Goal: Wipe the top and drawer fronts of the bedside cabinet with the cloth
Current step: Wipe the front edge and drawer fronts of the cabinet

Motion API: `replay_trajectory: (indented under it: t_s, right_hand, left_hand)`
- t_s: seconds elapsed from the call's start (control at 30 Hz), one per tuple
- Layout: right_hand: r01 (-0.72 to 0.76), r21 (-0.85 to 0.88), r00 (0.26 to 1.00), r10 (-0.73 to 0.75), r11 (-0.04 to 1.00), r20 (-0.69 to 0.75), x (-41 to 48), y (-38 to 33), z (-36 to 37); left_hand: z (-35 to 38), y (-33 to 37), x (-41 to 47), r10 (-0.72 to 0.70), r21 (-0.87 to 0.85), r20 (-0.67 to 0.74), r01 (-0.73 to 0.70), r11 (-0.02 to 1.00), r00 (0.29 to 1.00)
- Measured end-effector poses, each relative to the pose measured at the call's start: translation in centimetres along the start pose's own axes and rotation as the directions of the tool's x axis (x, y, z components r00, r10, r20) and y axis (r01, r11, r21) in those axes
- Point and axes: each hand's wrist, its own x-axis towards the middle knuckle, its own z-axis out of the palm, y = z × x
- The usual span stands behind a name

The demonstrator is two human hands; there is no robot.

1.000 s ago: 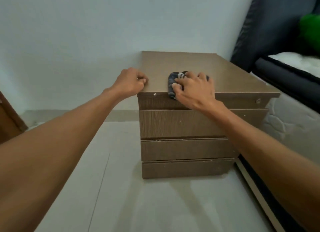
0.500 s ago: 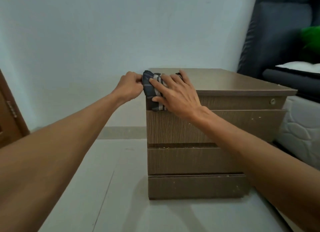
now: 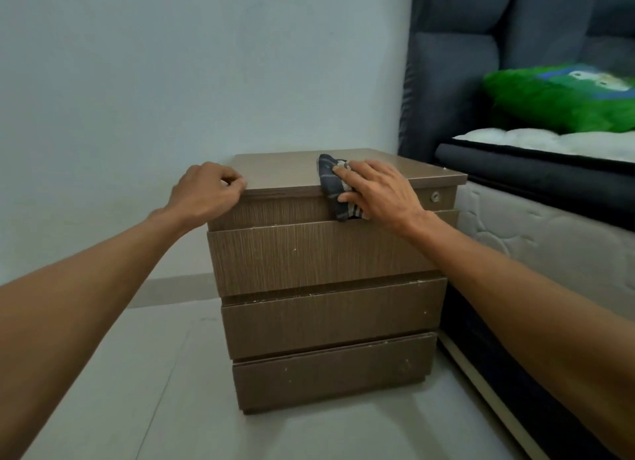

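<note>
A brown wooden bedside cabinet [image 3: 319, 260] with three drawer fronts stands against the pale wall. My right hand [image 3: 381, 193] presses a dark striped cloth [image 3: 331, 181] over the front edge of the top, right of the middle, so the cloth drapes down onto the strip above the top drawer. My left hand [image 3: 206, 193] is curled in a fist and rests against the cabinet's front left corner, holding nothing. A small round lock [image 3: 435, 196] shows at the right of the top strip.
A bed with a dark padded headboard [image 3: 457, 64] and a white quilted mattress [image 3: 549, 239] stands close to the cabinet's right side. A green pillow [image 3: 556, 98] lies on the bed. Pale tiled floor [image 3: 120, 391] stretches to the left and front.
My right hand has slid the cloth along the front edge from the left corner to right of the middle. The left hand stays at the left corner. The view has shifted.
</note>
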Motion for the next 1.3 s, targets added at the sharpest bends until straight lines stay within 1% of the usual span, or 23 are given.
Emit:
replay_trajectory:
  t_s: [0.13, 0.3, 0.47, 0.53, 0.63, 0.67, 0.7, 0.77, 0.83, 0.9, 0.97, 1.07, 1.13, 1.2, 1.3]
  right_hand:
    - [-0.072, -0.003, 0.997, 0.072, 0.997, 0.005, -2.8, 4.3, -0.4]
    - [-0.193, 0.000, 0.981, 0.193, 0.981, 0.012, -5.9, 8.8, -1.0]
    - [-0.304, -0.012, 0.952, 0.305, 0.952, 0.027, -7.9, 11.7, -1.4]
    - [-0.394, -0.015, 0.919, 0.394, 0.919, 0.026, -8.8, 12.4, -1.5]
    - [-0.562, -0.010, 0.827, 0.561, 0.827, -0.010, -10.6, 12.7, -1.8]
    - [-0.589, -0.005, 0.808, 0.588, 0.808, -0.032, -11.3, 12.3, -1.9]
    - [-0.591, 0.004, 0.805, 0.590, 0.807, -0.062, -11.9, 11.6, -1.9]
    - [-0.532, 0.042, 0.834, 0.532, 0.846, -0.145, -12.4, 9.4, -1.8]
    - [-0.426, 0.078, 0.876, 0.432, 0.902, -0.216, -11.7, 6.5, -1.8]
    - [-0.296, 0.074, 0.919, 0.305, 0.952, -0.248, -10.1, 3.2, -1.5]
    - [-0.170, 0.058, 0.947, 0.179, 0.984, -0.267, -8.1, -0.6, -1.1]
    - [0.032, 0.045, 0.966, -0.019, 0.998, -0.256, -4.6, -6.9, -0.4]
    - [0.156, 0.042, 0.964, -0.143, 0.987, -0.224, -2.6, -10.6, 0.3]
    - [0.230, 0.028, 0.957, -0.221, 0.973, -0.187, -0.7, -13.4, 0.9]
    - [0.273, 0.003, 0.950, -0.269, 0.962, -0.158, 1.5, -16.6, 1.8]
  left_hand:
    - [1.3, 1.6, 0.2, 0.066, 0.009, 0.020, -0.066, 0.998, 0.998]
    - [1.7, 1.7, 0.4, 0.059, 0.004, 0.018, -0.059, 0.998, 0.998]
    - [1.7, 1.9, 0.3, 0.042, -0.006, 0.015, -0.042, 0.999, 0.999]
    - [1.6, 1.9, 0.3, 0.044, -0.013, 0.036, -0.044, 0.999, 0.998]
    - [1.4, 1.6, 0.2, 0.045, -0.021, 0.061, -0.044, 0.999, 0.997]
    - [1.3, 1.5, 0.2, 0.046, -0.024, 0.068, -0.044, 0.999, 0.997]
    - [1.2, 1.4, 0.1, 0.044, -0.027, 0.074, -0.042, 0.999, 0.996]
    - [0.8, 1.2, 0.1, 0.043, -0.022, 0.074, -0.041, 0.999, 0.996]
    - [0.5, 0.8, 0.1, 0.041, -0.020, 0.072, -0.039, 0.999, 0.997]
    - [0.2, 0.3, -0.1, 0.030, -0.026, 0.062, -0.028, 0.999, 0.998]
    - [0.0, -0.5, -0.4, 0.015, -0.035, 0.023, -0.014, 0.999, 1.000]
    - [-0.1, -2.1, -1.1, -0.003, -0.106, -0.052, -0.002, 0.994, 0.999]
    - [-0.2, -3.2, -1.7, -0.047, -0.170, -0.096, 0.031, 0.985, 0.994]
    - [-0.1, -4.4, -2.0, -0.120, -0.230, -0.126, 0.089, 0.969, 0.985]
    - [0.1, -5.4, -2.6, -0.211, -0.290, -0.138, 0.164, 0.943, 0.968]
